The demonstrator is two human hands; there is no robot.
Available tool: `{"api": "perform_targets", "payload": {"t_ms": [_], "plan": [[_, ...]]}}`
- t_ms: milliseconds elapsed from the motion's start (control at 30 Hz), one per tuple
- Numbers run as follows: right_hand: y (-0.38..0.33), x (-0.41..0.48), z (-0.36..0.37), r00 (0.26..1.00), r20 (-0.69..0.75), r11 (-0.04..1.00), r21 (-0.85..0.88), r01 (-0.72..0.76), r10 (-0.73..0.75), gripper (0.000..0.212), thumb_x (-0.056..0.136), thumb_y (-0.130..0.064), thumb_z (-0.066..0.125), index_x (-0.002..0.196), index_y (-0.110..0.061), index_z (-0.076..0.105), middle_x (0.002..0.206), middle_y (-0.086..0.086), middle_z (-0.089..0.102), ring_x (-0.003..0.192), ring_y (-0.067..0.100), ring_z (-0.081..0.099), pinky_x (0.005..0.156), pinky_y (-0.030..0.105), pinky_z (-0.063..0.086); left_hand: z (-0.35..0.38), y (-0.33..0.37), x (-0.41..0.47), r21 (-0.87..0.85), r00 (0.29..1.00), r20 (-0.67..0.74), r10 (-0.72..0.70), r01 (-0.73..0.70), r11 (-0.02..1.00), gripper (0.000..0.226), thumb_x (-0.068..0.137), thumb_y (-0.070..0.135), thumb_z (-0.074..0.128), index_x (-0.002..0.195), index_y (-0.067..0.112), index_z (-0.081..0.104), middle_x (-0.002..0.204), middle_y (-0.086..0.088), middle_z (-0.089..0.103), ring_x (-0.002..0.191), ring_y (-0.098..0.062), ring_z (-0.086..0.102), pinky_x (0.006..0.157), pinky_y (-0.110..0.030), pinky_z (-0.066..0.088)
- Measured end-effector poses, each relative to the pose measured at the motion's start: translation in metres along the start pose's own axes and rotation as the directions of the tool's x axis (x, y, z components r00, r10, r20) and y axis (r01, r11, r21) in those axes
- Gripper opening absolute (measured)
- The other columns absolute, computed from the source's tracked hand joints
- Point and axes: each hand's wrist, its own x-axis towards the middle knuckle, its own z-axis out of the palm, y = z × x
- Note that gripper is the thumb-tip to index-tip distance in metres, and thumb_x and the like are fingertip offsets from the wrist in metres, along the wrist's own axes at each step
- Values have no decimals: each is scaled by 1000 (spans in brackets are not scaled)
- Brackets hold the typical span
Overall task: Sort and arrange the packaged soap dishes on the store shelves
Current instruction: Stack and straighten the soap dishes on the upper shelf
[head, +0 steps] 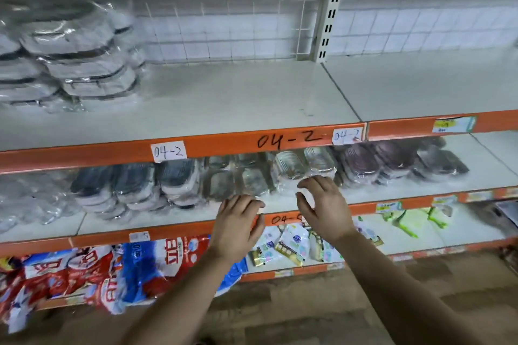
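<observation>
Packaged soap dishes in clear wrap line the middle shelf (173, 217): dark grey ones (131, 185) at the left, greenish ones (238, 179) in the middle, clear ones (297, 165) beside them, and maroon ones (372, 161) at the right. My left hand (238, 223) hovers at the shelf's front edge with loosely curled fingers and holds nothing. My right hand (322, 204) reaches toward the clear dishes, fingers spread and bent, just short of them. A stack of grey-white packaged dishes (73, 56) sits at the left of the upper shelf (252, 98).
Orange shelf edges carry handwritten "04-2" labels (168, 152). The bottom shelf holds red and blue bags (112, 269), small sachets (286, 244) and green items (412, 217). A slotted metal upright (330, 8) and a wire grid back stand behind.
</observation>
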Motion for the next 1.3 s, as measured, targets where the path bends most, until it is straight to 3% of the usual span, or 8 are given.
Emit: {"api": "perform_targets", "payload": {"t_ms": [267,400,533,633,733,800,933,1300], "plan": [[112,-5,32,969,140,979,-25,-204,205,42,94,-31,52,124,-5,65,129,15,61,122,39,51,99,40,43,98,23,27,-39,986,158,-47,54,998,35,91,31,45,107,13,71,102,-1,68,92,-24,64,78,-35,54],[143,24,48,957,171,972,-53,-228,234,47,98,-24,56,144,-14,50,155,11,38,144,33,29,112,40,32,136,24,64,12,982,171,-75,74,997,48,92,32,39,123,7,65,124,-11,65,116,-31,61,95,-42,52],[164,49,68,947,207,968,-111,-227,246,54,102,-31,48,153,-22,34,164,8,20,151,36,7,121,42,16,163,20,104,88,956,227,-184,168,982,58,100,37,31,152,11,34,160,-8,28,149,-30,23,117,-46,29],[174,61,82,928,254,956,-183,-229,271,57,104,-36,42,156,-22,25,165,10,11,152,36,-1,122,37,5,177,14,128,180,923,281,-264,219,959,62,104,41,30,158,17,10,166,0,7,152,-27,2,121,-42,13],[182,67,90,946,190,960,-149,-238,264,53,101,-36,49,149,-16,41,160,16,26,149,39,16,123,42,10,187,12,138,219,896,277,-348,294,930,66,101,51,34,156,18,21,163,0,18,147,-38,19,116,-46,28],[186,67,94,960,122,963,-131,-237,253,44,95,-35,57,131,-9,56,146,20,43,135,44,38,115,49,29,193,12,139,232,916,192,-351,305,924,66,95,58,42,143,13,42,150,-5,35,132,-38,39,99,-44,46],[185,72,98,952,30,940,-167,-297,306,43,92,-35,63,122,-6,54,134,19,45,114,44,48,93,48,44,193,16,147,269,912,107,-397,358,894,65,89,64,52,126,10,47,135,-9,40,111,-34,48,72,-35,42],[167,39,84,951,-64,951,-59,-305,301,34,91,-28,64,117,-6,58,123,20,52,108,43,49,93,47,41,169,23,116,104,959,0,-285,283,953,52,86,51,58,107,4,58,116,-15,53,99,-36,55,75,-44,52]]}}
